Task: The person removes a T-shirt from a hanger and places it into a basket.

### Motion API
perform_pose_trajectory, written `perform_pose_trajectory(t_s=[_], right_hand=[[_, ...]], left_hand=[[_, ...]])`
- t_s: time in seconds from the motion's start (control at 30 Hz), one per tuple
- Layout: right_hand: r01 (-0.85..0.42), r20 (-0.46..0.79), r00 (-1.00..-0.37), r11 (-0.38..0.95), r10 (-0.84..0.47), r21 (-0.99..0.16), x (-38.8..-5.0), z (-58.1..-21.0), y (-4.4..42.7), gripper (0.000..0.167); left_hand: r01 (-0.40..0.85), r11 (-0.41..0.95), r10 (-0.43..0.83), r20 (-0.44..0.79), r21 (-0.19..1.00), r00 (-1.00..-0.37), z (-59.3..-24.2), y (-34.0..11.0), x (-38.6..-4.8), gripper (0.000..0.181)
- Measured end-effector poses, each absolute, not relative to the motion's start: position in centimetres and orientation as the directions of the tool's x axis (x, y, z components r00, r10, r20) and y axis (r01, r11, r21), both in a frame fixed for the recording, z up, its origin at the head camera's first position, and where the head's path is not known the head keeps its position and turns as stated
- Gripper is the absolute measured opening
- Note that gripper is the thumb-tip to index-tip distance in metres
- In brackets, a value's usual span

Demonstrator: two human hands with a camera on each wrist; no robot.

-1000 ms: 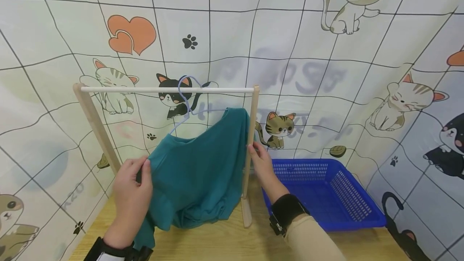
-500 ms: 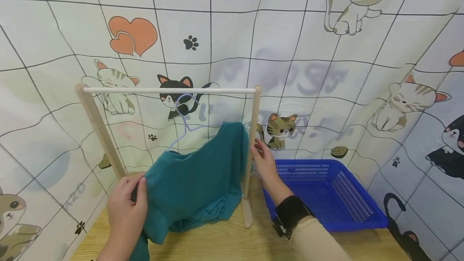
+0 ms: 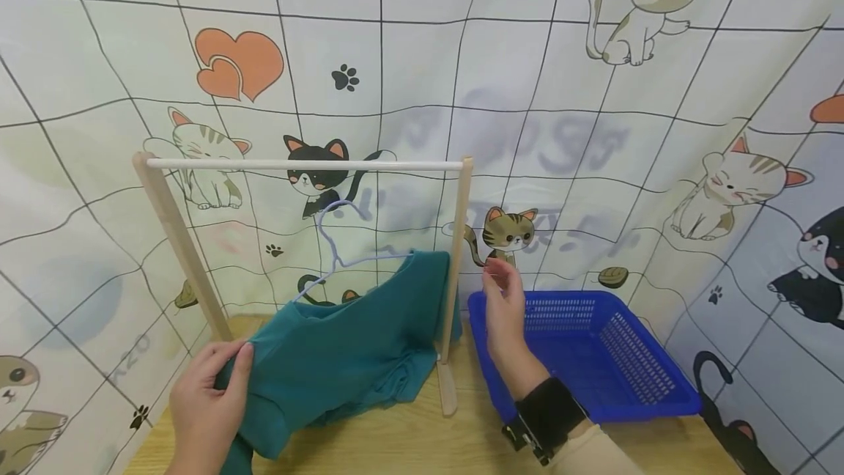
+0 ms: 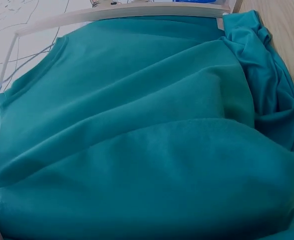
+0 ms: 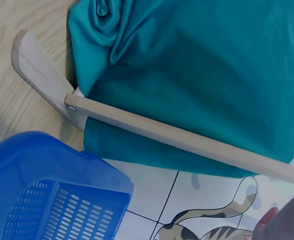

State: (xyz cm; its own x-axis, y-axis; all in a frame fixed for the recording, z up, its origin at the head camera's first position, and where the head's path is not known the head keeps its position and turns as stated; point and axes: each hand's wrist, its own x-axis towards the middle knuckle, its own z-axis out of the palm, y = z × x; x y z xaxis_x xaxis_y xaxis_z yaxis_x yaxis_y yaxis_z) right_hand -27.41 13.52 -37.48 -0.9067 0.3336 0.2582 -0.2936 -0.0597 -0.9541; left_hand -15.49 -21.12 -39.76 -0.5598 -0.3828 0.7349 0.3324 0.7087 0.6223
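Observation:
My left hand (image 3: 209,402) pinches the left shoulder of a teal shirt (image 3: 349,350) between thumb and fingers. A lilac hanger (image 3: 335,255) sits in the shirt's neck, its hook below the white bar (image 3: 303,165) and apart from it. The shirt's right shoulder lies behind the right post (image 3: 456,262) of the wooden rack. To the right of that post, my right hand (image 3: 506,314) is raised with fingers loosely bent, holding nothing. The shirt (image 4: 137,125) fills most of the left wrist view. In the right wrist view the post (image 5: 186,140) crosses in front of the shirt (image 5: 211,75).
A blue plastic basket (image 3: 593,365) stands right of the rack, behind and beside my right forearm. The rack's right foot (image 3: 447,387) rests on the wooden table (image 3: 369,446). A cat-printed sheet (image 3: 422,57) hangs behind and at both sides.
The shirt and hanger have moved down, and the hook has left the bar's height. My left hand has moved down and left with the shoulder; my right hand has moved away from the post.

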Motion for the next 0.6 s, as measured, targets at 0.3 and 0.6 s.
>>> perform_pose_trajectory(t_s=[0.3, 0.6], right_hand=[[-0.445, 0.428, -0.869, -0.015, 0.247, -0.895, -25.6, -37.7, 12.4, 0.027], [-0.704, 0.709, -0.693, 0.090, 0.127, -0.704, -23.6, -36.5, 12.0, 0.028]], left_hand=[[0.420, 0.688, -0.341, 0.775, 0.591, -0.533, -39.6, -22.1, -14.7, 0.009], [0.466, 0.658, -0.313, 0.777, 0.592, -0.546, -38.7, -22.7, -13.8, 0.010]])
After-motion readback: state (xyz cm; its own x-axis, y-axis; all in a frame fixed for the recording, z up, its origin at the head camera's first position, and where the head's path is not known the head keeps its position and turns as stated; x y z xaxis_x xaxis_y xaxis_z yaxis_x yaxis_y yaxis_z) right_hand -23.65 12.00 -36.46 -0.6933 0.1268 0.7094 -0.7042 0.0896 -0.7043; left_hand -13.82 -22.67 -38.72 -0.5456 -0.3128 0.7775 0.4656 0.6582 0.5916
